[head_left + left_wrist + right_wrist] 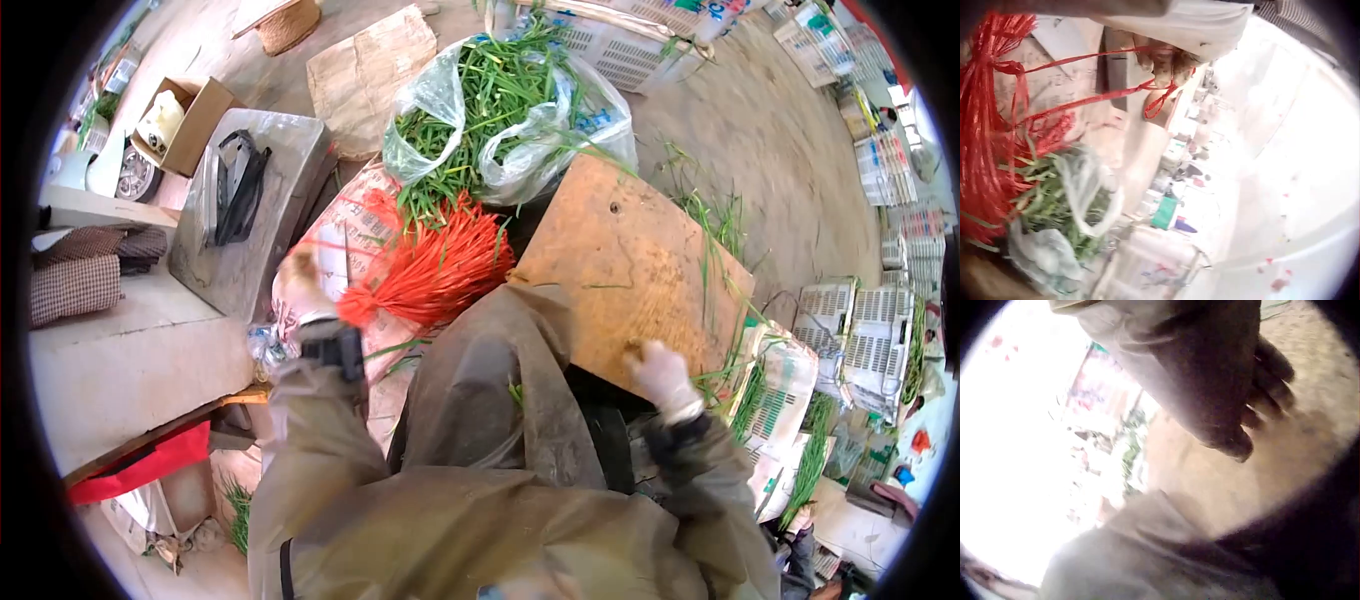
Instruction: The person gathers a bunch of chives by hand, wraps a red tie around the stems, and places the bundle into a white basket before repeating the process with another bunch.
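Note:
My left hand [303, 287] pinches a red plastic string [1094, 99], its fingers [1163, 70] curled round the strand with a small loop hanging below them. The string stretches from a thick tied bundle of red strings [440, 265], which lies on a printed sack [350, 225] in front of my knee. Over the near right part of a worn wooden board [620, 260] is my right hand [662, 378], holding nothing. Its bare fingers [1272, 394] hang loosely bent out of a pale covering. Beyond the red bundle, a clear plastic bag [430, 150] is stuffed with long green stalks [500, 85].
Loose green blades [715, 225] lie along the board's right edge. To the left stand a grey box-like stand [190, 240] with a black-handled item [240, 190] on it and a cardboard box [200, 125]. Plastic crates [875, 330] line the right side.

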The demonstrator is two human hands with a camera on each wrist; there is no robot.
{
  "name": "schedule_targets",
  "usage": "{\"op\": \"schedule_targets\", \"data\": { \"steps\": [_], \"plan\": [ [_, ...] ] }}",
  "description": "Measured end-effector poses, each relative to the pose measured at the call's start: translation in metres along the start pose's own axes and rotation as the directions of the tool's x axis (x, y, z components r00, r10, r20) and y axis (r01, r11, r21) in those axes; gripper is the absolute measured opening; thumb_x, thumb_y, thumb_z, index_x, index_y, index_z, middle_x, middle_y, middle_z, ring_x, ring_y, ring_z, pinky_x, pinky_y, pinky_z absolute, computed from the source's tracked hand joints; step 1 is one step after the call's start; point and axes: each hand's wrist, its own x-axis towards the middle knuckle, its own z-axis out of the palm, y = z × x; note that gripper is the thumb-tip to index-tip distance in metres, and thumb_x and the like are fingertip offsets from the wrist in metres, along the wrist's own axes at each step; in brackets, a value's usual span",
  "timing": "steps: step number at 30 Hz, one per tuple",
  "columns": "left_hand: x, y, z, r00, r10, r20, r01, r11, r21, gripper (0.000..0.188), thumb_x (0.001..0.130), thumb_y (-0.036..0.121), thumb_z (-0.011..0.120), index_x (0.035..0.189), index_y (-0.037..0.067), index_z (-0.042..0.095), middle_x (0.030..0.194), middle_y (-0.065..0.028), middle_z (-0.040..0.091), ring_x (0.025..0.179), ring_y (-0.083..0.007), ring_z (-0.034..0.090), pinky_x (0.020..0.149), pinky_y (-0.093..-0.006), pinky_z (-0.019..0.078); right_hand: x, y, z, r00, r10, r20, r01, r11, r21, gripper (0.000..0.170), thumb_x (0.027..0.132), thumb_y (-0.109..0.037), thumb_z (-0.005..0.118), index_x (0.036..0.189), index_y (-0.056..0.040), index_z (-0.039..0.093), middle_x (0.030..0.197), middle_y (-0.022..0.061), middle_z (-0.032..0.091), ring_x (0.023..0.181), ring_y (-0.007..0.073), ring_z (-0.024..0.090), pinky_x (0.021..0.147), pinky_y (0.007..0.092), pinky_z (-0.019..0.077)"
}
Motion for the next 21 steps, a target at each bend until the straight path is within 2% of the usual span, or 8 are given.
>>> {"op": "schedule_targets", "data": {
  "steps": [3, 5, 8, 11, 13, 14, 18, 21],
  "plan": [
    [-0.003, 0.075, 0.012, 0.993, -0.069, 0.098, 0.098, 0.937, -0.337, 0.027, 0.098, 0.027, 0.057, 0.099, 0.001, 0.064, 0.089, -0.0059, 0.065, 0.085, -0.016, 0.059, 0.089, -0.0322, 0.049, 0.081, -0.002, -0.065, 0.92, -0.118, -0.375, 0.071, 0.988, -0.136, 0.025, 0.09, -0.033, 0.063, 0.101, -0.0104, 0.067, 0.094, 0.0168, 0.067, 0.081, 0.0338, 0.067, 0.071, 0.0431, 0.0543],
    [-0.016, 0.106, 0.04, 0.986, -0.004, 0.166, 0.055, 0.95, -0.308, 0.022, 0.097, 0.02, 0.055, 0.101, 0.0, 0.064, 0.091, -0.007, 0.064, 0.084, -0.0157, 0.058, 0.085, -0.0309, 0.0487, 0.156, -0.014, -0.093, 0.703, -0.278, -0.654, 0.266, 0.956, -0.121, 0.023, 0.09, -0.028, 0.063, 0.101, -0.0084, 0.064, 0.092, 0.0148, 0.065, 0.079, 0.0349, 0.065, 0.069, 0.0447, 0.053],
    [-0.023, 0.093, 0.056, 0.983, -0.098, 0.157, 0.102, 0.995, -0.02, 0.019, 0.097, 0.017, 0.055, 0.101, 0.001, 0.064, 0.093, -0.0071, 0.065, 0.083, -0.015, 0.059, 0.086, -0.0315, 0.0492, 0.252, -0.053, -0.138, 0.771, -0.426, -0.474, 0.386, 0.904, -0.184, 0.024, 0.092, -0.022, 0.055, 0.114, -0.015, 0.063, 0.109, 0.014, 0.065, 0.096, 0.0355, 0.064, 0.081, 0.0444, 0.0519],
    [-0.037, 0.065, 0.05, 0.976, -0.203, 0.073, 0.179, 0.951, 0.252, 0.019, 0.094, 0.011, 0.058, 0.109, 0.0, 0.061, 0.097, -0.0082, 0.066, 0.092, -0.0177, 0.063, 0.088, -0.0325, 0.0502, 0.337, -0.052, -0.129, 0.692, -0.573, -0.439, 0.497, 0.819, -0.287, 0.027, 0.093, -0.024, 0.052, 0.118, -0.0196, 0.063, 0.114, 0.0135, 0.066, 0.1, 0.0345, 0.065, 0.083, 0.0439, 0.0519],
    [-0.041, 0.046, 0.028, 0.975, -0.211, 0.064, 0.162, 0.883, 0.441, 0.022, 0.092, 0.008, 0.06, 0.111, -0.002, 0.059, 0.103, -0.0105, 0.064, 0.096, -0.0193, 0.062, 0.091, -0.0328, 0.0494, 0.358, -0.047, -0.133, 0.913, -0.369, -0.172, 0.242, 0.831, -0.5, 0.031, 0.094, -0.028, 0.049, 0.115, -0.0136, 0.066, 0.107, 0.0166, 0.069, 0.094, 0.0344, 0.068, 0.08, 0.0446, 0.0538],
    [-0.042, 0.042, 0.024, 0.97, -0.222, 0.1, 0.142, 0.849, 0.509, 0.024, 0.09, 0.007, 0.061, 0.112, -0.002, 0.059, 0.108, -0.0118, 0.063, 0.098, -0.0198, 0.062, 0.092, -0.0329, 0.0489, 0.384, -0.012, -0.12, 0.941, -0.265, -0.209, 0.101, 0.813, -0.573, 0.034, 0.094, -0.028, 0.047, 0.103, -0.0049, 0.069, 0.089, 0.0196, 0.07, 0.083, 0.0362, 0.069, 0.073, 0.0467, 0.0552],
    [-0.05, 0.048, 0.035, 0.998, -0.003, -0.069, 0.057, 0.602, 0.797, 0.045, 0.087, 0.003, 0.062, 0.13, -0.003, 0.049, 0.13, -0.0159, 0.052, 0.12, -0.0219, 0.049, 0.106, -0.0357, 0.0365, 0.329, 0.017, -0.135, 0.771, -0.412, -0.485, 0.105, 0.834, -0.541, 0.012, 0.085, -0.009, 0.055, 0.09, -0.0095, 0.066, 0.083, 0.0094, 0.067, 0.08, 0.0293, 0.068, 0.068, 0.0415, 0.0553],
    [-0.055, 0.064, 0.085, 0.956, 0.2, 0.215, -0.294, 0.643, 0.708, 0.049, 0.087, -0.004, 0.059, 0.134, -0.003, 0.046, 0.136, -0.0162, 0.048, 0.127, -0.0222, 0.045, 0.11, -0.0372, 0.0319, 0.275, 0.004, -0.119, 0.719, -0.511, -0.471, 0.207, 0.804, -0.557, 0.01, 0.081, -0.009, 0.057, 0.089, -0.0118, 0.062, 0.082, 0.0066, 0.061, 0.079, 0.0247, 0.064, 0.066, 0.0356, 0.055]
  ]
}}
